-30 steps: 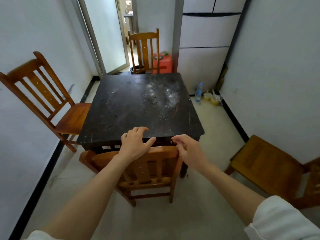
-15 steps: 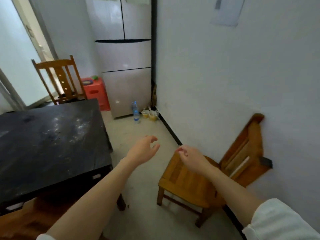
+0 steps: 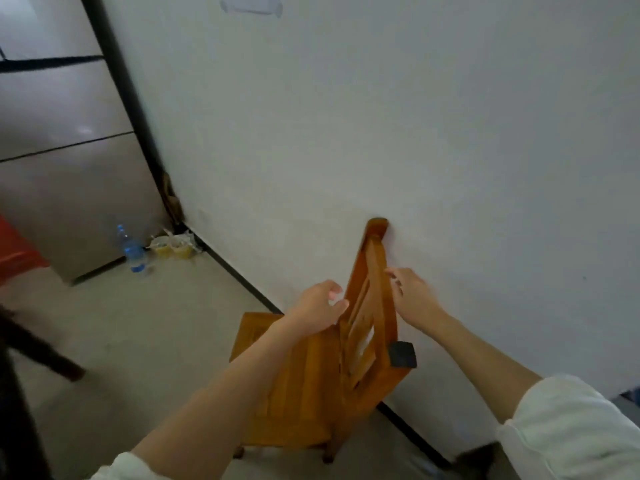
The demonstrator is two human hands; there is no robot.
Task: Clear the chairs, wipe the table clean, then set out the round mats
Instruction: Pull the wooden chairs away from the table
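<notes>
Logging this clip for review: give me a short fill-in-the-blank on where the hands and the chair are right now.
1. Both hands reach toward the backrest of the wooden ____.
2. The chair stands against the white ____.
3. The left hand and right hand are on opposite sides of the ____.
4. A plastic ____ stands on the floor by the fridge.

Missing words: chair; wall; backrest; bottle

There is one wooden chair (image 3: 304,386) by the wall. There are two hands: one left hand (image 3: 317,311) and one right hand (image 3: 414,297). There is one black block (image 3: 401,354) on the back of the chair. One water bottle (image 3: 133,251) stands on the floor by one big fridge (image 3: 69,161). Two small yellow cups (image 3: 171,247) sit next to the bottle. One red box (image 3: 15,251) shows at the left side. One paper (image 3: 251,5) hangs high on the wall.
</notes>
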